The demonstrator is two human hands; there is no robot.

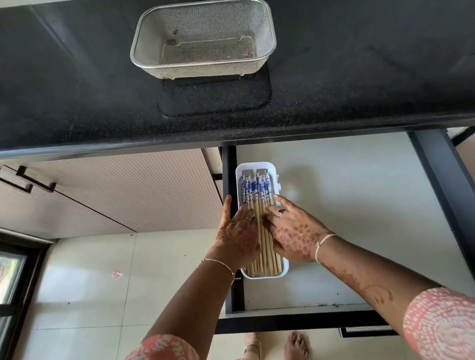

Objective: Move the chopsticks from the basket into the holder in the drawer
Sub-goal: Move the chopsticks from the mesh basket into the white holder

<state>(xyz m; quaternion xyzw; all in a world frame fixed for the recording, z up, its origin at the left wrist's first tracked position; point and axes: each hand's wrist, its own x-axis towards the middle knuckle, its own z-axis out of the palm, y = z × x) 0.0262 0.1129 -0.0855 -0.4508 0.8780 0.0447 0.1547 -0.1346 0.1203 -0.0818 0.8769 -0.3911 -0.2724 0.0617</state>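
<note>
A white oblong holder point(271, 172) lies at the left side of the open drawer point(358, 224). Several wooden chopsticks point(265, 246) with blue-and-white patterned tops lie side by side inside it. My left hand point(236, 238) rests flat on the holder's left edge, fingers spread, touching the chopsticks. My right hand point(294, 236) lies on the right side, its fingertips pressing on the sticks. Neither hand grips anything. The metal mesh basket point(204, 39) stands on the black counter above and holds no chopsticks.
The black stone counter point(67, 106) overhangs the back of the drawer. The drawer has black side rails point(460, 209) and a pale floor. Ribbed cabinet doors with black handles point(22, 179) are to the left. My bare feet point(295, 351) stand on the tiled floor below.
</note>
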